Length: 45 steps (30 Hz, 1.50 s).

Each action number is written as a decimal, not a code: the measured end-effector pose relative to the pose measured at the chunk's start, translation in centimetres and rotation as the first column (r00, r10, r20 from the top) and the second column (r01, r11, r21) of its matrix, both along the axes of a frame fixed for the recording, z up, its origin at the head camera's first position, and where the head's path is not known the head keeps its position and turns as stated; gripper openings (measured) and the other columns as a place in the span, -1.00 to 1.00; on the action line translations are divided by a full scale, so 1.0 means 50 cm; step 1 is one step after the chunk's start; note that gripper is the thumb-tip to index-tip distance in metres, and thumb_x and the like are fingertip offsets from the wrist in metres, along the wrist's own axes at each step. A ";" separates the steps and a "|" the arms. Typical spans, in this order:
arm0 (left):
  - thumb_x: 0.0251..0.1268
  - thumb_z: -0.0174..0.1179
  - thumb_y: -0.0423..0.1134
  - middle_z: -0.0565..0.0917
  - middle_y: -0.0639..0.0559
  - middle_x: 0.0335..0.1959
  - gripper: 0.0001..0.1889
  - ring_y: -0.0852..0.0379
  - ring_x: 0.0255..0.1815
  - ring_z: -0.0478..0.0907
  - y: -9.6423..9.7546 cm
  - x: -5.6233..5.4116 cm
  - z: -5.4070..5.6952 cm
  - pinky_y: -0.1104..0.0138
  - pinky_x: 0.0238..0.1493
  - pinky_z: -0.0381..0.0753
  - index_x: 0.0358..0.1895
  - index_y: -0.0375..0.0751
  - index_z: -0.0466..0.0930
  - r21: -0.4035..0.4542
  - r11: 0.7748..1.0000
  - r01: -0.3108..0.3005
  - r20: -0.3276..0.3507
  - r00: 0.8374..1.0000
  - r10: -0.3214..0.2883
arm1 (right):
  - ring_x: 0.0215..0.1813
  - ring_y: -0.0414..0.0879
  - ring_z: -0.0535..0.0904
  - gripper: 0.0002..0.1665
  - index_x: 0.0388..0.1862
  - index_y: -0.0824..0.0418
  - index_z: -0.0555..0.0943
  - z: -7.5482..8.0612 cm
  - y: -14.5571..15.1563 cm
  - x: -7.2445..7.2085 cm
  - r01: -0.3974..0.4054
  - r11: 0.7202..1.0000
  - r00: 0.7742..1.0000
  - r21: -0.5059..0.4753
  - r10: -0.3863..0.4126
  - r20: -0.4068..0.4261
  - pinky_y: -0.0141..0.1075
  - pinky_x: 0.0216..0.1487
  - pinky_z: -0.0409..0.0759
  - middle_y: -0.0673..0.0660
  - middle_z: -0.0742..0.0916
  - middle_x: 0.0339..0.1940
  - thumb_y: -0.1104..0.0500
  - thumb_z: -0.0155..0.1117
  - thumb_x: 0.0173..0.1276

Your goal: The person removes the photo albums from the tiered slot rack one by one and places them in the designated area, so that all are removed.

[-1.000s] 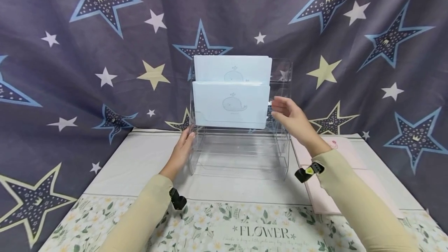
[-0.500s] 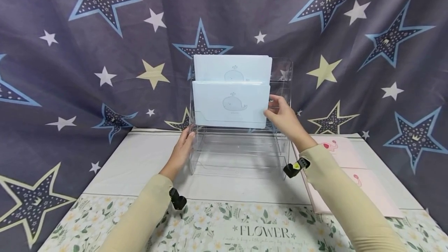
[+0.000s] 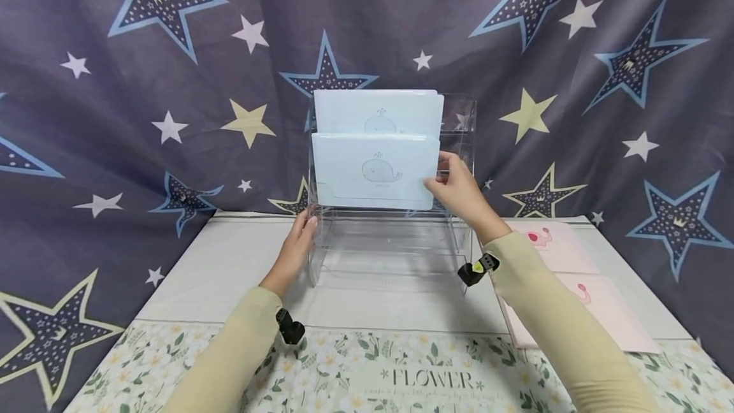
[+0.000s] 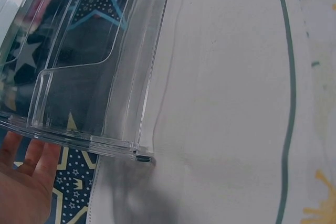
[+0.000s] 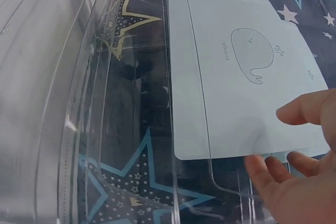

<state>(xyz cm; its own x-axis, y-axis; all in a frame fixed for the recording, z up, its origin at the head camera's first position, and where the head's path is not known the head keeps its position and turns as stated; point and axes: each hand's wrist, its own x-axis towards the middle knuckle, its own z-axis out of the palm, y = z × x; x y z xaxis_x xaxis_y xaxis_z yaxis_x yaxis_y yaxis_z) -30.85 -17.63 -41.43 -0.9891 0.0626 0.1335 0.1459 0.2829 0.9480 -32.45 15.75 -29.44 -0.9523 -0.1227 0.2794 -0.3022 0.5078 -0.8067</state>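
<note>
A clear acrylic tiered rack (image 3: 390,266) stands on the table. Pale blue notebooks with a whale drawing sit in its upper tiers, a front notebook (image 3: 350,171) and a rear notebook (image 3: 344,107). My left hand (image 3: 294,247) rests against the rack's left side, and its fingers (image 4: 47,156) reach along the outside of the panel in the left wrist view. My right hand (image 3: 459,190) is at the front notebook's right edge. In the right wrist view its thumb (image 5: 299,111) lies over the whale cover, while the fingers meet the edge, their tips partly hidden.
Two pink booklets with an elephant picture, a rear pink booklet (image 3: 564,250) and a nearer pink booklet (image 3: 616,314), lie on the table right of the rack. Floral cloth (image 3: 321,362) covers the table's front. Behind the rack hangs a star-patterned curtain (image 3: 367,11).
My right hand has moved left from beside the rack to the front notebook's edge, its thumb now over the cover. My left hand has stayed at the rack's side.
</note>
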 end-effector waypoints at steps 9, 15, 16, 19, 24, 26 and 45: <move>0.67 -0.30 0.12 0.06 -0.19 0.59 -0.37 -0.20 0.55 0.08 0.005 0.019 0.021 -0.12 0.43 0.25 0.64 0.04 -0.12 -0.019 1.000 0.001 0.018 1.000 0.000 | 0.15 0.16 0.53 -0.48 0.37 0.32 0.25 0.005 -0.006 -0.007 -0.043 0.999 0.999 -0.004 0.043 0.028 0.03 0.10 0.57 0.30 0.53 0.15 0.14 0.07 0.56; 0.69 -0.29 0.02 0.03 -0.28 0.59 -0.38 -0.23 0.56 0.06 0.016 0.054 0.072 -0.09 0.45 0.24 0.64 -0.12 -0.14 -0.008 1.000 0.015 0.052 0.999 -0.014 | 0.34 0.19 0.44 -0.34 0.51 0.28 0.18 0.010 -0.023 -0.031 -0.126 0.973 0.984 -0.192 0.147 0.096 0.08 0.32 0.45 0.32 0.46 0.36 0.19 0.05 0.49; 0.70 -0.28 0.01 0.04 -0.27 0.59 -0.38 -0.23 0.55 0.06 0.017 0.054 0.072 -0.09 0.44 0.24 0.64 -0.12 -0.13 -0.008 1.000 0.014 0.050 0.999 -0.013 | 0.36 0.19 0.43 -0.32 0.52 0.27 0.19 0.009 -0.026 -0.036 -0.140 0.961 0.979 -0.238 0.170 0.109 0.07 0.34 0.43 0.31 0.46 0.38 0.22 0.06 0.47; 0.70 -0.28 -0.01 0.05 -0.27 0.59 -0.40 -0.23 0.55 0.07 0.017 0.055 0.072 -0.10 0.44 0.24 0.64 -0.11 -0.12 -0.008 1.000 0.012 0.050 0.999 -0.011 | 0.33 0.15 0.46 -0.33 0.49 0.27 0.28 0.006 -0.033 -0.046 -0.132 0.922 0.964 -0.364 0.205 0.169 0.04 0.35 0.43 0.27 0.51 0.35 0.28 0.07 0.39; 0.70 -0.29 -0.03 0.05 -0.28 0.58 -0.40 -0.24 0.55 0.06 0.019 0.061 0.075 -0.10 0.44 0.23 0.63 -0.13 -0.11 -0.019 1.000 0.006 0.045 0.999 -0.005 | 0.25 0.12 0.54 -0.37 0.38 0.27 0.43 -0.004 -0.042 -0.052 -0.093 0.865 0.941 -0.493 0.238 0.240 -0.01 0.29 0.49 0.25 0.60 0.28 0.33 0.10 0.28; 0.70 -0.30 -0.03 0.05 -0.28 0.59 -0.41 -0.24 0.55 0.06 0.021 0.062 0.076 -0.10 0.45 0.23 0.63 -0.13 -0.11 -0.029 1.000 0.002 0.040 0.999 -0.001 | 0.24 0.11 0.55 -0.39 0.35 0.28 0.46 -0.008 -0.043 -0.055 -0.095 0.858 0.937 -0.505 0.248 0.245 -0.03 0.29 0.50 0.25 0.61 0.27 0.34 0.13 0.27; 0.65 -0.27 0.17 0.09 -0.19 0.58 -0.36 -0.21 0.54 0.11 0.002 0.000 0.003 -0.12 0.42 0.26 0.63 0.05 -0.07 -0.018 1.000 -0.014 -0.014 1.000 0.014 | 0.32 0.10 0.47 -0.36 0.42 0.32 0.36 -0.018 -0.038 -0.052 -0.175 0.864 0.954 -0.472 0.266 0.134 -0.08 0.42 0.34 0.25 0.55 0.32 0.34 0.31 0.40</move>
<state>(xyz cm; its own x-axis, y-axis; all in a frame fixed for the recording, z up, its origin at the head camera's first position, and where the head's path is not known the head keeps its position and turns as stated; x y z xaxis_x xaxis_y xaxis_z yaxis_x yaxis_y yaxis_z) -30.88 -17.52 -41.28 -0.9880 0.0513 0.1459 0.1546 0.3024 0.9405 -35.07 13.86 -30.33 -0.9551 -0.2401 0.1735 -0.1820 0.0134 -0.9832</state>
